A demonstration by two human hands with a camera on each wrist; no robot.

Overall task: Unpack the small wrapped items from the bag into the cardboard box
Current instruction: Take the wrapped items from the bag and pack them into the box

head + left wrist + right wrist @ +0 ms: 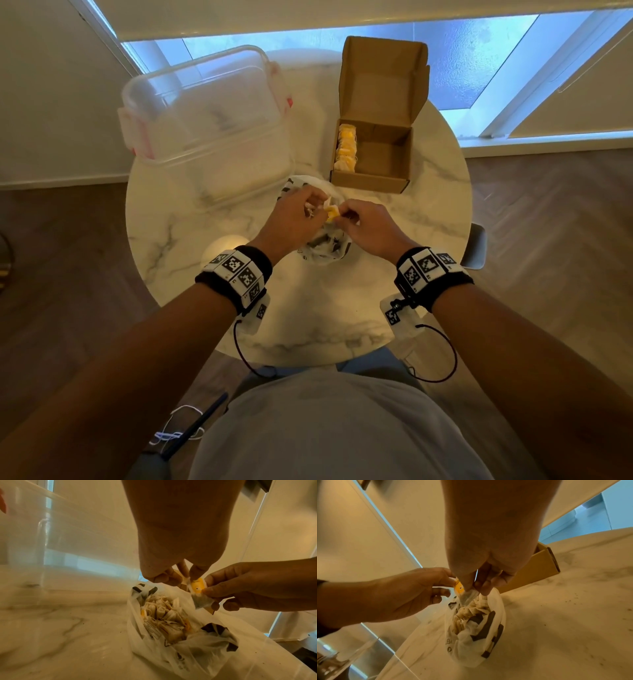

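both hands pinch one wrapped item above the open bag at the bench's centre: left hand at its top, right hand at its side. the cardboard box, partly filled, stands toward the far right edge. trailing strings could snag and drag out others.

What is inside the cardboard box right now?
A row of yellow-and-white wrapped items stands along the left wall of the cardboard box; the rest of its floor is bare. How many items cannot be counted.
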